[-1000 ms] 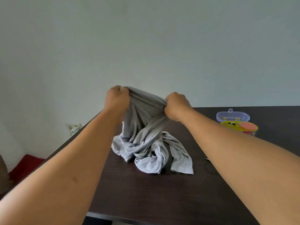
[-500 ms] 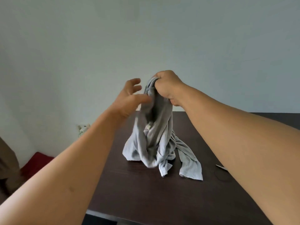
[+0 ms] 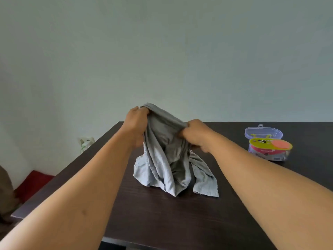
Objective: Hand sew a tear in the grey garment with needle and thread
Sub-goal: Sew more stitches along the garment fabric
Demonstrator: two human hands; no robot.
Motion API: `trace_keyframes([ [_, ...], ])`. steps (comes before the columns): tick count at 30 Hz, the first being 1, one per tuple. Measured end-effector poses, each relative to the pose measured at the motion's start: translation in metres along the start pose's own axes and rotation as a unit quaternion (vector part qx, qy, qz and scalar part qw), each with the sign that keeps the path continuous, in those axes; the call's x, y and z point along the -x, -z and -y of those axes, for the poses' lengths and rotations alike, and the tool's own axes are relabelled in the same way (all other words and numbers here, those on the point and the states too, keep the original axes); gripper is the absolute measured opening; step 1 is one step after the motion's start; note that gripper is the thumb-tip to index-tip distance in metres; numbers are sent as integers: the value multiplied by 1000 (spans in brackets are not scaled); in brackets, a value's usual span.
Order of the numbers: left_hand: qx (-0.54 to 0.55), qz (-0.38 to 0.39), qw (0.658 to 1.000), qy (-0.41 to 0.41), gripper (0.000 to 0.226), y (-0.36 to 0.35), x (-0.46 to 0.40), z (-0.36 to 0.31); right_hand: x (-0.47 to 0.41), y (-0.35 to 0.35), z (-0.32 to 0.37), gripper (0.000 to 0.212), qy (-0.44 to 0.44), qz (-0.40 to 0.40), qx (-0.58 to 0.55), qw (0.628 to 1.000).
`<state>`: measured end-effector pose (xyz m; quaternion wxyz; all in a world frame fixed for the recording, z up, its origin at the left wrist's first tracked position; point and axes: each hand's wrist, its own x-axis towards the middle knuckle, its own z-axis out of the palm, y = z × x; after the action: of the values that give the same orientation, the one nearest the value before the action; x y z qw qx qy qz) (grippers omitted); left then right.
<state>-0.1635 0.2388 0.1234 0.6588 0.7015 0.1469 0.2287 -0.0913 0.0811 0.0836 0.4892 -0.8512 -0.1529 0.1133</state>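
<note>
Regripping: left hand (image 3: 137,123), free a moment ago, joins right hand (image 3: 196,135); fingers clench grey garment (image 3: 169,163) edge, spreading it; tear unlocated.

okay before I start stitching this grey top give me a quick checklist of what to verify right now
1. Both hands grip the grey garment: ok; left hand and right hand hold its top edge.
2. Tear found and facing up: cannot tell; no tear shows among the folds.
3. Garment laid flat: not ok; it is lifted and bunched, lower part resting on the table.
4. Sewing kit within view: ok; it sits on the table to the right, its clear lid lying behind it.
5. Needle threaded and in hand: not ok; neither hand holds one.
</note>
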Motion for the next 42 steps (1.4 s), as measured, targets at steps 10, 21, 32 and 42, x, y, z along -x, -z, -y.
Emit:
trace_keyframes([
  [10,48,136,989,-29,70,22,-7,-50,-13,60,125,29,174,-78,-144,971],
  [21,-146,147,978,22,13,26,-5,21,9,17,36,25,98,127,283,945],
  [32,-33,158,984,81,20,24,3,33,10,9,11,31,62,202,-11,977],
  [42,-20,188,973,131,36,34,5,32,8,12,19,32,15,108,-224,968],
])
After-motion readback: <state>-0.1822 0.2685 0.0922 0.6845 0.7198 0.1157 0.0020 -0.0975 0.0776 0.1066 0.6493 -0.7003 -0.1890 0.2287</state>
